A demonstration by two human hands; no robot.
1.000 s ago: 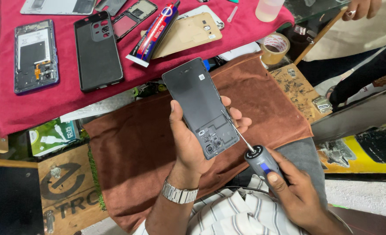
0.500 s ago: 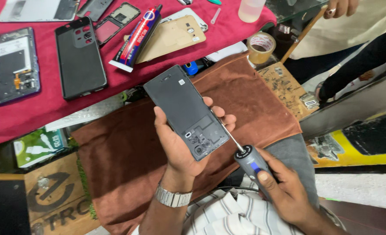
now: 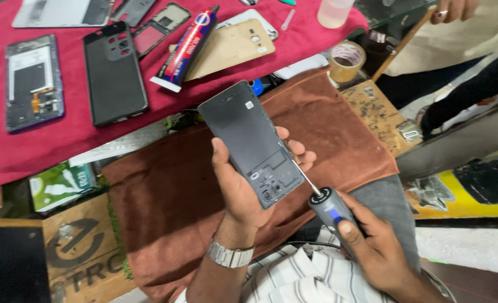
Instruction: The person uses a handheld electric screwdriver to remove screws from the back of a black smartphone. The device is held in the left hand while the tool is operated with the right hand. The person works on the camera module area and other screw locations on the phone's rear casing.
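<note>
Flat dark phone is gripped by left hand | thin metal screwdriver is held tight by right hand | tip is pressed at phone's side, over soft brown cloth.

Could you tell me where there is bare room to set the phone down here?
The brown cloth is bare left of the left hand, and again between the phone and the tape roll. The red cloth is crowded with phone parts and a glue tube.
</note>
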